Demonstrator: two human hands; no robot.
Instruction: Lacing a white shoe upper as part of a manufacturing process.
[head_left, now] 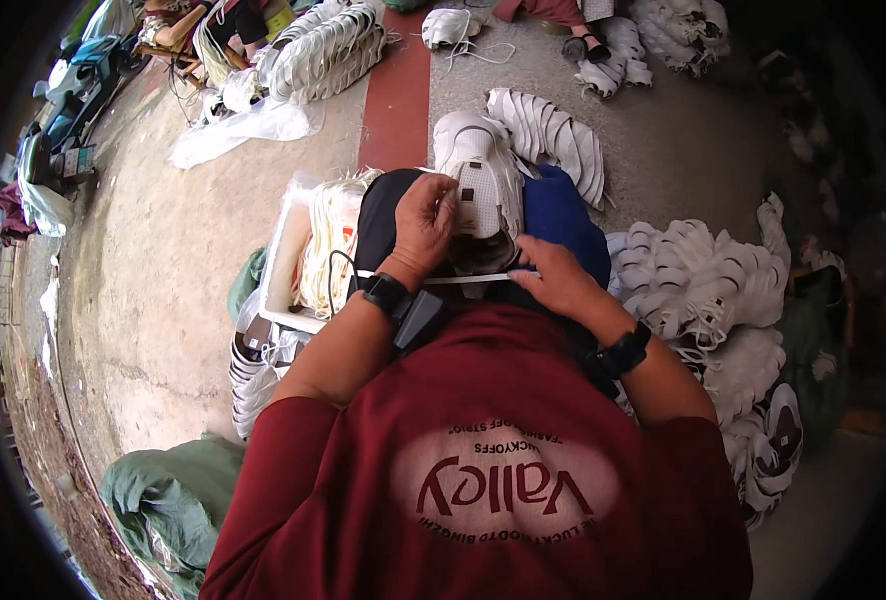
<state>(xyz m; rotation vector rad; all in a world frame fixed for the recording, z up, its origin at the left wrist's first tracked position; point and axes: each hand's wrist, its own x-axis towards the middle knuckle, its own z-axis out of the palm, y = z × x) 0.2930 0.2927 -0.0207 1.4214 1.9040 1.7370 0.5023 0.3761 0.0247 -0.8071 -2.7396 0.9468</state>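
One shoe upper (pixel 485 205) points lengthwise outward, toe farthest; whether left hand (pixel 426 222) or right hand (pixel 560 280) pinches, unclear.

Informal shoe workshop, concrete floor (pixel 173 250), stacked white shoe uppers (pixel 698 275), box (pixel 281 265) of laces (pixel 325 250), parked scooter (pixel 81 80)

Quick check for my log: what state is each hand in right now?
Left hand: fingers curled at the shoe; whether it grips anything can't be told.
Right hand: fingers bent by the white strip's end; grip can't be told.
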